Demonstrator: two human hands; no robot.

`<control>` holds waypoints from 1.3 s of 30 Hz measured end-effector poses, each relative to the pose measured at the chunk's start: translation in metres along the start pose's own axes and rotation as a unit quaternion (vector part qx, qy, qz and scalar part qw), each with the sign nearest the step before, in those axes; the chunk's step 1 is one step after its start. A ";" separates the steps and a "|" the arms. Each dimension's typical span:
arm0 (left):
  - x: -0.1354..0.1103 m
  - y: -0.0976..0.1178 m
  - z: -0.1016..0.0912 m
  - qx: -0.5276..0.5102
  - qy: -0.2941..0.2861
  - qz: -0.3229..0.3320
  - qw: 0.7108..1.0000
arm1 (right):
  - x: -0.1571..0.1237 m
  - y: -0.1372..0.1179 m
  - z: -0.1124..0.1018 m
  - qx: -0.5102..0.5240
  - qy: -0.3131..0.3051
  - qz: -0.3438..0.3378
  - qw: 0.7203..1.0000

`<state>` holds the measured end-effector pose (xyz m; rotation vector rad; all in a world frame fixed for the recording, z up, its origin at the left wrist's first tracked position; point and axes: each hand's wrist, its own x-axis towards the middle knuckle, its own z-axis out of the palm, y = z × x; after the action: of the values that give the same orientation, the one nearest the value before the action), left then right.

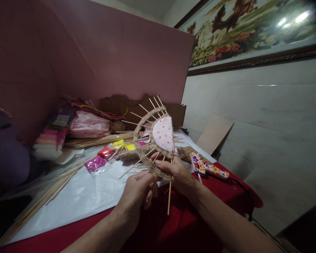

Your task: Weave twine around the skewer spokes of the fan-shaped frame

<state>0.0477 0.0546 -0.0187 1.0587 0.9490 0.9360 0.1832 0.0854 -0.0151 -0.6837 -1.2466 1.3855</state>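
Both my hands hold up a small woven piece (147, 147): jute twine wound around thin wooden skewers that stick out like spokes, with a round pad of white fabric dotted pink (163, 134) at its centre. My left hand (137, 193) pinches the twine at the lower rim, fingers closed. My right hand (177, 174) grips the lower right edge of the weave, thumb lying across the twine. One skewer (170, 193) hangs down between my hands.
A red cloth (200, 225) covers the table, with a white sheet (79, 196) over its left part. On it lie loose skewers (42, 200), small bags of coloured material (100, 158), a ball of twine (117, 126) and a flower-patterned glue gun (208, 168). A pink board (121, 52) stands behind.
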 end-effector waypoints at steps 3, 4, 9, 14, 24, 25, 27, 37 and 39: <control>0.001 -0.001 -0.001 -0.004 -0.001 0.004 1.000 | 0.000 0.000 0.001 0.002 0.002 0.003 1.000; 0.001 -0.001 -0.001 -0.006 -0.002 0.003 1.000 | 0.000 0.000 0.001 -0.001 0.004 0.002 1.000; 0.000 0.001 0.001 -0.011 0.003 -0.012 1.000 | 0.000 0.000 0.002 0.022 0.012 0.027 0.999; -0.003 0.005 0.003 -0.034 -0.003 -0.023 0.999 | 0.000 0.000 0.002 0.030 0.009 0.036 0.999; -0.001 0.006 -0.001 -0.023 -0.001 -0.008 1.000 | 0.004 0.006 -0.006 0.108 0.013 0.101 0.989; 0.000 0.006 -0.001 -0.020 -0.001 -0.008 1.000 | 0.004 0.006 -0.007 0.114 0.012 0.103 0.988; 0.000 0.006 -0.002 -0.014 0.004 -0.008 1.000 | 0.005 0.007 -0.007 0.122 0.002 0.096 0.988; 0.004 0.001 -0.005 -0.015 -0.026 0.025 0.999 | 0.003 0.002 -0.004 0.086 0.016 0.044 0.995; 0.005 0.000 -0.006 -0.026 -0.056 0.041 0.997 | 0.003 0.002 -0.005 0.099 0.025 0.048 0.994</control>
<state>0.0435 0.0613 -0.0208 1.1001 0.7899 0.9532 0.1863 0.0902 -0.0178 -0.6430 -1.0323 1.5371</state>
